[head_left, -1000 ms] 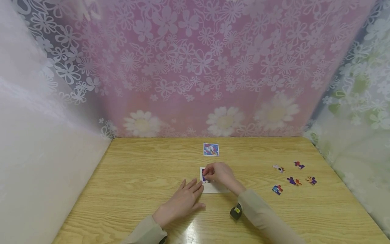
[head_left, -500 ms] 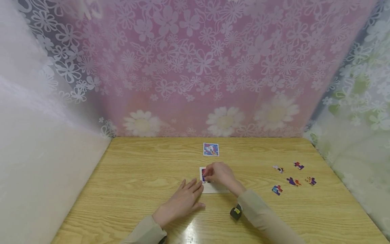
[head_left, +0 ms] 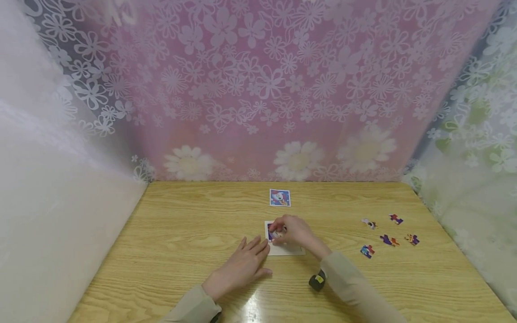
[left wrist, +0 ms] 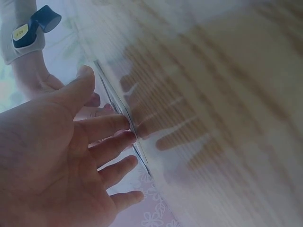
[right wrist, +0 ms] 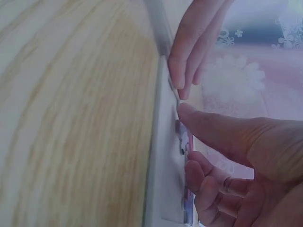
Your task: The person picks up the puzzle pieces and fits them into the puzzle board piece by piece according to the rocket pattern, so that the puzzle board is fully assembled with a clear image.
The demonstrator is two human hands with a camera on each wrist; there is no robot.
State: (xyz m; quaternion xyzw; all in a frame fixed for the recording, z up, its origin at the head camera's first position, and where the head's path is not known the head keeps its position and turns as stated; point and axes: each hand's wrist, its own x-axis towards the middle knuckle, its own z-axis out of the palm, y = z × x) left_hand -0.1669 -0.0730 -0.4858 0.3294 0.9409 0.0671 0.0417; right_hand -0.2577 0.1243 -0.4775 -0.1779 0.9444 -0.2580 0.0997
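Centrally on the table (head_left: pixel 181 233), the right hand (head_left: pixel 295 231) pinches a puzzle piece (head_left: pixel 277 233) against the white puzzle tray (head_left: pixel 288 250); the left hand (head_left: pixel 242 267) lies flat, fingers spread, touching the tray's edge.

Glossy wood-grain table (head_left: pixel 181 233), lace curtain (head_left: pixel 258 89)

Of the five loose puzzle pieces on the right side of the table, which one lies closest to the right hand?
The blue and red piece, the lowest and leftmost of the group. It lies nearest the right hand; the other four sit farther right or farther back.
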